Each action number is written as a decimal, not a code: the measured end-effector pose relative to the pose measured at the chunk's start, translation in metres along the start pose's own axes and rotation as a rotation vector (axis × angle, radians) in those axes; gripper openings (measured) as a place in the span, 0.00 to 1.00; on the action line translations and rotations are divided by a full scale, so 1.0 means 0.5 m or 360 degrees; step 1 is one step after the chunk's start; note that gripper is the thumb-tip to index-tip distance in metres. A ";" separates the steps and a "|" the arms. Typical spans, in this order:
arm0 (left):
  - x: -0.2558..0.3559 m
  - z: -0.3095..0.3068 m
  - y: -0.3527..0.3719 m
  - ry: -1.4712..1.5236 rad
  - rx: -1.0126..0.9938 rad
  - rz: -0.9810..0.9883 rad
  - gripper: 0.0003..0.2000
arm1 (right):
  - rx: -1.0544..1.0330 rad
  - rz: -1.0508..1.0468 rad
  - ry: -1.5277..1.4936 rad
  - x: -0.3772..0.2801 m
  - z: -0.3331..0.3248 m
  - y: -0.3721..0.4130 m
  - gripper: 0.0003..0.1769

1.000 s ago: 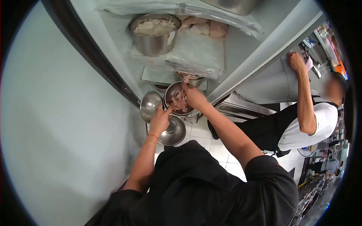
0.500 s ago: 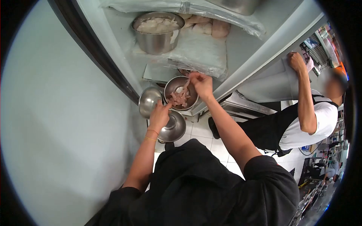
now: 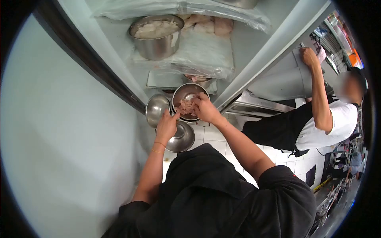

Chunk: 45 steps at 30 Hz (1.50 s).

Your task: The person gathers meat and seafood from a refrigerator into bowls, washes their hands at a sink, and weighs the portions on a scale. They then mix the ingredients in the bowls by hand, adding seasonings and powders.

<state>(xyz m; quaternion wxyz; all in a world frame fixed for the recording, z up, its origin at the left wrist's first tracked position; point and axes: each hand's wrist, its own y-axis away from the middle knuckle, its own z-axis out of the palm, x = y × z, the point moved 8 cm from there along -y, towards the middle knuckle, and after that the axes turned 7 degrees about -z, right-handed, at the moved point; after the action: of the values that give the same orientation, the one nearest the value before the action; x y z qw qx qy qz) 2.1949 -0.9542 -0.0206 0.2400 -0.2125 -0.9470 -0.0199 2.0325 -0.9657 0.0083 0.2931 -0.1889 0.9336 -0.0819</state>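
I have the right hand [image 3: 206,110] reaching over the right side of a metal bowl [image 3: 183,93], its fingers curled down into the raw meat [image 3: 185,107] that lies inside; I can't tell whether they are pinching any of it. My left hand [image 3: 166,126] is at the bowl's near left rim, thumb and fingers a little apart, and I can't tell how firmly it grips. Just left of it is a second bowl [image 3: 156,111], tilted, and a third bowl [image 3: 183,139] sits below, partly behind the hand. Just behind the meat, I see another container [image 3: 205,83] with pinkish pieces. Higher up, a pot [image 3: 158,48] of whitish food stands on a plastic-covered shelf [image 3: 206,51]. Off to my right, a co-worker [image 3: 333,127] in a black apron has one hand at a large grey bin [image 3: 278,87].
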 end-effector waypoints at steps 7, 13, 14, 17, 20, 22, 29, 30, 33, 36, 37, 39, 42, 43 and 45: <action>0.052 0.007 0.030 -0.0105 -0.0187 0.0167 0.17 | -0.0892 -0.0228 0.0315 -0.001 0.133 0.041 0.28; 0.044 0.055 0.065 0.0054 -0.0309 0.0228 0.15 | -0.0501 0.0100 0.0736 0.003 0.044 0.089 0.18; 0.047 0.055 0.065 0.0094 -0.0241 0.0287 0.15 | -0.0340 0.0128 0.0729 -0.014 0.019 0.091 0.18; 0.072 0.048 0.055 -0.0022 -0.0287 0.0298 0.15 | -0.0179 0.0084 0.0280 -0.028 -0.036 0.108 0.19; 0.070 0.066 0.048 -0.0018 -0.0306 0.0363 0.16 | -0.0207 0.0294 -0.0126 -0.027 -0.096 0.125 0.20; 0.081 0.068 0.053 -0.0015 -0.0299 0.0418 0.17 | -0.0254 0.0574 -0.0096 0.011 -0.105 0.145 0.20; 0.132 0.055 0.061 -0.0030 -0.0269 0.0485 0.14 | -0.0307 0.0152 0.0335 -0.014 -0.017 0.157 0.21; 0.134 0.054 0.059 -0.0040 -0.0287 0.0476 0.14 | -0.0485 0.0226 0.0144 -0.004 0.007 0.153 0.20; 0.101 0.061 0.044 -0.0020 -0.0294 0.0387 0.14 | -0.0790 0.0316 -0.0192 0.020 0.024 0.125 0.18; 0.066 0.049 0.042 0.0070 -0.0276 0.0229 0.14 | -0.0150 0.0208 -0.0002 0.035 -0.083 0.017 0.16; 0.055 0.041 0.041 0.0123 -0.0261 0.0156 0.14 | -0.0177 0.0444 0.0202 0.070 -0.092 -0.019 0.15; 0.035 0.036 0.035 0.0076 -0.0278 0.0050 0.14 | 0.0037 0.0233 0.0606 0.089 -0.105 -0.078 0.15; 0.012 0.017 0.030 0.0063 -0.0259 -0.0071 0.13 | -0.0074 0.0207 0.0750 0.094 -0.117 -0.146 0.16; 0.007 0.008 0.029 0.0093 -0.0220 -0.0085 0.12 | -0.0409 0.0390 0.0499 0.117 -0.090 -0.159 0.17; -0.006 0.003 0.027 0.0074 -0.0189 -0.0087 0.13 | -0.0505 0.0309 0.0541 0.155 -0.053 -0.179 0.15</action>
<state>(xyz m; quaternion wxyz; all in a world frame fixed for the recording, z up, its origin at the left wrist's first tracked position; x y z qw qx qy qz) 2.2021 -0.9427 -0.0243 0.2484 -0.1998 -0.9438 -0.0876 1.9857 -1.0775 0.0133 0.1051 -0.1256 0.9844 0.0637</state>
